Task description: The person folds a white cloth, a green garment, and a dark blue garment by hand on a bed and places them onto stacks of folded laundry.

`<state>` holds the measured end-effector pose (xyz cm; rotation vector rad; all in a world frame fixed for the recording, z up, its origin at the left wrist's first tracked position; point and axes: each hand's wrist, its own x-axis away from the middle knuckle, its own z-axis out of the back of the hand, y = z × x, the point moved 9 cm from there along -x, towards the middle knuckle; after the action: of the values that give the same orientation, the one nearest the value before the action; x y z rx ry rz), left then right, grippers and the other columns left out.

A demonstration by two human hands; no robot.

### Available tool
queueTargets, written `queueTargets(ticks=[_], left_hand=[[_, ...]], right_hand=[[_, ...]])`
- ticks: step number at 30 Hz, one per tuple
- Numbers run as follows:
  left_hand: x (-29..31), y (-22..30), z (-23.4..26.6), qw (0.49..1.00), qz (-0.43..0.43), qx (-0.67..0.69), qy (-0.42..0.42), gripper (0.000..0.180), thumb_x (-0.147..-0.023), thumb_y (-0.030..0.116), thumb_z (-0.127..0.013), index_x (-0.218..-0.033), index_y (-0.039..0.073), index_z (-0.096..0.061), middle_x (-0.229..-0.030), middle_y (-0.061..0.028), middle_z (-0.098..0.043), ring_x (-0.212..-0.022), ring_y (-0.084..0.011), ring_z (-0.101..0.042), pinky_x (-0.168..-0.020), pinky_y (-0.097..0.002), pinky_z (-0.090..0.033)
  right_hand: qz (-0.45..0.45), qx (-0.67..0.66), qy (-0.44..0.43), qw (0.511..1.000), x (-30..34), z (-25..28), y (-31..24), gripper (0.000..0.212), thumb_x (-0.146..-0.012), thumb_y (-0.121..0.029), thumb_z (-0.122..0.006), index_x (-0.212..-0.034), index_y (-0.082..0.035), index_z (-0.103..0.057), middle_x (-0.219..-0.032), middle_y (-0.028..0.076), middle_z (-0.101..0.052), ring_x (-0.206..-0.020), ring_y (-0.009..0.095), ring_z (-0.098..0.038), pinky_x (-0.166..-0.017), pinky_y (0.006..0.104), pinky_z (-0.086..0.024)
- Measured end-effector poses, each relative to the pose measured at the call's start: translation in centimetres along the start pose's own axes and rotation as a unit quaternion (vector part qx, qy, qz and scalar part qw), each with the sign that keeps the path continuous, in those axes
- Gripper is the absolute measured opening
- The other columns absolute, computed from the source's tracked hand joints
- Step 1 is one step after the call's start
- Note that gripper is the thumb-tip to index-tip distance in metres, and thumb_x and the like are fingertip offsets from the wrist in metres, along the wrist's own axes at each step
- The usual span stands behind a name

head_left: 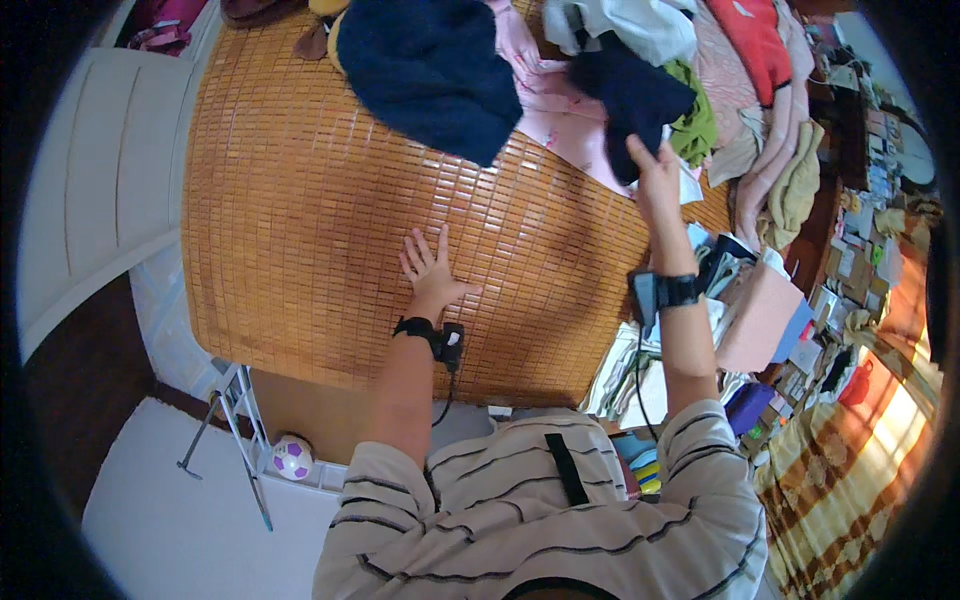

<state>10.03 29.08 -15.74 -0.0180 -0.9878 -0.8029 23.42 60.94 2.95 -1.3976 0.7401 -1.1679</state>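
My left hand (430,277) is open, fingers spread, over the woven bamboo mat (330,220), apart from any clothing. My right hand (656,182) is closed on the lower edge of a dark navy garment (632,92), whose exact kind I cannot make out. It hangs over a pink printed cloth (570,130) and beside a green cloth (693,115). A larger dark blue garment (430,75) lies at the mat's far side, left of the pink cloth. White clothing (640,25) lies just beyond the held garment.
Folded clothes (625,375) are stacked along the mat's right edge, beside a pink folded piece (762,315). A red garment (750,45) lies far right. Below the mat, a metal folding frame (240,410) stands near a white and purple ball (292,457). A checked curtain (850,500) hangs right.
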Motion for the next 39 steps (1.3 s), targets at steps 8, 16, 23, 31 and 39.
queueTargets(ticks=[8,16,23,31,39], left_hand=[[-0.4,-0.6,-1.7,0.992,0.036,-0.087,-0.084,0.123,-0.057,0.063,-0.070,-0.141,0.025,0.011,-0.140,-0.0247,0.026,-0.129,-0.0400,0.025,-0.100,-0.0556,0.014],[7.6,7.2,6.8,0.830,-0.106,0.502,-0.217,0.084,-0.082,0.070,-0.024,-0.143,0.015,-0.005,-0.146,-0.0194,0.002,-0.135,-0.0345,-0.001,-0.105,-0.0551,-0.006],[13.5,14.3,11.3,0.814,-0.145,0.490,-0.278,0.041,-0.076,0.018,-0.063,-0.111,-0.001,-0.054,-0.100,-0.0112,-0.061,-0.091,-0.0216,-0.058,-0.083,-0.0319,-0.046],[25.8,15.2,11.4,0.841,-0.320,0.294,-0.324,0.042,-0.077,0.007,-0.063,-0.115,-0.004,-0.048,-0.106,-0.0098,-0.058,-0.095,-0.0202,-0.054,-0.086,-0.0310,-0.043],[35.3,9.1,8.1,0.823,-0.496,0.102,-0.258,0.033,-0.076,0.021,-0.066,-0.074,-0.005,-0.046,-0.066,-0.0122,-0.050,-0.064,-0.0169,-0.042,-0.060,-0.0355,-0.039]], right_hand=[[-0.001,0.120,-0.140,0.983,15.3,-1.4,-6.0,0.026,-0.074,0.003,-0.061,-0.100,0.002,-0.057,-0.096,0.003,-0.060,-0.088,0.011,-0.053,-0.081,0.0266,-0.043],[0.040,0.156,-0.305,0.939,26.5,-1.7,-9.1,0.024,-0.067,0.007,-0.058,-0.091,0.003,-0.056,-0.086,0.011,-0.055,-0.087,0.023,-0.053,-0.078,0.0298,-0.041],[0.087,0.166,-0.443,0.877,36.2,-7.7,-10.2,0.024,-0.071,-0.001,-0.063,-0.095,0.003,-0.058,-0.093,0.013,-0.059,-0.086,0.028,-0.053,-0.081,0.0351,-0.041],[-0.290,-0.278,-0.268,0.876,35.4,-2.2,0.0,0.051,-0.088,-0.047,-0.043,-0.115,-0.004,-0.052,-0.115,0.010,-0.055,-0.108,0.021,-0.052,-0.094,0.0359,-0.040],[-0.468,-0.284,-0.241,0.801,35.8,-10.9,2.6,0.029,-0.078,-0.016,-0.062,-0.102,0.000,-0.058,-0.093,0.010,-0.063,-0.077,0.022,-0.061,-0.076,0.0329,-0.051]])
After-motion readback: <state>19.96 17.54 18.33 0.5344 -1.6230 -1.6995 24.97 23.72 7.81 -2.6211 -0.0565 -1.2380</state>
